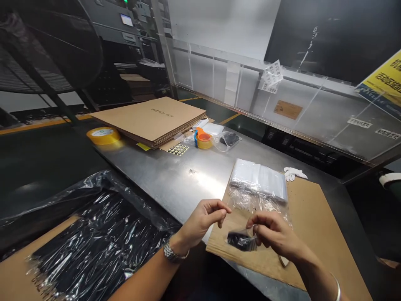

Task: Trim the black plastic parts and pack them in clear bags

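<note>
My left hand [203, 221] and my right hand [272, 234] are close together above a brown cardboard sheet [313, 225], both with fingers pinched. Between them hangs a small clear plastic bag [242, 228] with a small black item [239, 241] inside at its bottom. The left hand pinches the bag's left upper edge, the right hand holds its right side. Just beyond the hands lies a stack of clear plastic bags [260, 179] on the cardboard. A watch is on my left wrist and a bangle on my right.
A carton lined with plastic film holds black parts [94, 246] at lower left. On the metal table [175, 175] sit flat cardboard sheets [150, 119], a yellow tape roll [103, 135], an orange tape dispenser [203, 139], a sticker sheet [178, 149] and a white glove [294, 173]. A clear panel [282, 100] stands behind.
</note>
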A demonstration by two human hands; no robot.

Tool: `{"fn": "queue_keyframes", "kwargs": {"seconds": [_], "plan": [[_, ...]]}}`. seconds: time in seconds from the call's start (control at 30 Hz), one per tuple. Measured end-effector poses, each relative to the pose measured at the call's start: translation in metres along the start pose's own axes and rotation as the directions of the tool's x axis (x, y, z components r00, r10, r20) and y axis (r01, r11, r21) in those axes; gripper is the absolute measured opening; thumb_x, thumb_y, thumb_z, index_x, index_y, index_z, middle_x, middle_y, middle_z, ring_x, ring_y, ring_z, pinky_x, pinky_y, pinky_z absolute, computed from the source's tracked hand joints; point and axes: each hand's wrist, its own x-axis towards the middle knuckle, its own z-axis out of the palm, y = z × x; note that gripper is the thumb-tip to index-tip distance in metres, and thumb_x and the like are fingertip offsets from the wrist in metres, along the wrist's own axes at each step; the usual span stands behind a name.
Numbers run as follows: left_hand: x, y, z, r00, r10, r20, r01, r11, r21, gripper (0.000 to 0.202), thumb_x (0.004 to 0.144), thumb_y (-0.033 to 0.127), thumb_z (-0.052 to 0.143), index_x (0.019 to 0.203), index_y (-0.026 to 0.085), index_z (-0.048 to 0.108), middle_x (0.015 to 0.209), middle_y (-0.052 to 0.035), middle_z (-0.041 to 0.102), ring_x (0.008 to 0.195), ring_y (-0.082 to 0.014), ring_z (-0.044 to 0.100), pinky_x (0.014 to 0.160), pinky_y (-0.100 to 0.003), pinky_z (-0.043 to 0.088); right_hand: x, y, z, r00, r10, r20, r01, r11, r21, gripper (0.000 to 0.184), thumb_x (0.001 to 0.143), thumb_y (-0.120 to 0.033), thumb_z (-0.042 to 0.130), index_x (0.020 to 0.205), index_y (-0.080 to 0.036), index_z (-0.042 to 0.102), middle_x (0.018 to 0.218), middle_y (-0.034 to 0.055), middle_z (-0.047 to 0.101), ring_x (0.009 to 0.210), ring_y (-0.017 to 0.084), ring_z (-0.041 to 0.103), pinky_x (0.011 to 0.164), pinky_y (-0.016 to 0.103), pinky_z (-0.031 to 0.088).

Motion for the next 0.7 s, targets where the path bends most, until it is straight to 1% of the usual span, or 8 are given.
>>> {"fn": "queue_keyframes", "kwargs": {"seconds": [0.13,0.23,0.3,0.37,0.43,0.53,0.63,0.7], "plan": [[-0.018,-0.037,-0.005,0.982,0.044,-0.186,-0.052,0.998,-0.037,0.037,0.079,0.045,0.053,0.096,0.014,0.064,0.072,-0.0031,0.061,0.071,-0.0156,0.055,0.074,-0.032,0.045,0.003,-0.007,0.026,0.995,0.047,0.084,-0.080,0.884,0.461,0.019,0.076,-0.033,0.057,0.074,-0.015,0.061,0.046,-0.0050,0.046,0.041,0.005,0.036,0.039,0.018,0.023],[-0.046,-0.063,-0.002,0.983,0.120,-0.141,-0.120,0.993,0.014,0.065,0.077,0.066,0.039,0.114,0.017,0.060,0.108,-0.0118,0.061,0.100,-0.0246,0.055,0.089,-0.041,0.042,0.012,-0.003,0.052,0.988,0.054,0.144,-0.131,0.785,0.606,0.026,0.075,-0.041,0.063,0.075,-0.015,0.061,0.043,-0.0055,0.044,0.040,0.004,0.031,0.041,0.018,0.022],[-0.064,-0.075,0.000,0.974,0.177,-0.142,-0.181,0.983,-0.017,0.084,0.075,0.076,0.016,0.120,0.017,0.057,0.115,-0.0138,0.059,0.108,-0.0281,0.052,0.092,-0.045,0.040,0.026,0.002,0.070,0.978,0.088,0.188,-0.193,0.719,0.668,0.028,0.071,-0.043,0.067,0.076,-0.016,0.061,0.044,-0.0054,0.044,0.040,0.005,0.032,0.042,0.018,0.024],[-0.077,-0.085,0.000,0.964,0.206,-0.168,-0.215,0.976,-0.035,0.092,0.068,0.081,0.019,0.124,0.016,0.053,0.114,-0.0161,0.059,0.108,-0.0312,0.053,0.091,-0.046,0.041,0.043,0.005,0.087,0.971,0.130,0.199,-0.234,0.668,0.707,0.028,0.068,-0.042,0.071,0.079,-0.018,0.061,0.045,-0.0057,0.043,0.040,0.005,0.034,0.042,0.018,0.026],[-0.087,-0.093,-0.004,0.942,0.245,-0.228,-0.256,0.966,-0.018,0.089,0.067,0.079,0.035,0.128,0.016,0.047,0.113,-0.0167,0.059,0.108,-0.0326,0.054,0.090,-0.046,0.042,0.058,0.004,0.104,0.969,0.151,0.196,-0.247,0.635,0.732,0.029,0.066,-0.039,0.073,0.082,-0.019,0.060,0.045,-0.0066,0.042,0.039,0.005,0.033,0.040,0.017,0.025],[-0.101,-0.106,-0.016,0.846,0.292,-0.447,-0.283,0.955,0.088,0.075,0.076,0.062,0.048,0.135,0.019,0.033,0.118,-0.0160,0.057,0.111,-0.0304,0.052,0.095,-0.047,0.040,0.071,-0.004,0.130,0.962,0.127,0.242,-0.269,0.597,0.756,0.029,0.065,-0.037,0.074,0.083,-0.019,0.059,0.042,-0.0075,0.042,0.038,0.004,0.031,0.039,0.016,0.022],[-0.115,-0.121,-0.033,0.672,0.276,-0.687,-0.096,0.953,0.288,0.073,0.078,0.050,0.055,0.138,0.022,0.024,0.128,-0.0163,0.049,0.119,-0.0301,0.045,0.101,-0.052,0.032,0.073,-0.015,0.157,0.945,0.079,0.316,-0.302,0.578,0.758,0.030,0.066,-0.039,0.073,0.081,-0.019,0.058,0.043,-0.0065,0.046,0.038,0.004,0.033,0.041,0.016,0.022],[-0.124,-0.131,-0.044,0.620,0.304,-0.723,0.037,0.909,0.414,0.085,0.070,0.047,0.066,0.139,0.022,0.022,0.133,-0.0175,0.043,0.124,-0.0332,0.038,0.102,-0.056,0.029,0.073,-0.021,0.174,0.925,0.048,0.376,-0.332,0.581,0.743,0.032,0.066,-0.042,0.073,0.080,-0.017,0.058,0.041,-0.0064,0.048,0.037,0.003,0.033,0.040,0.016,0.019]]}}
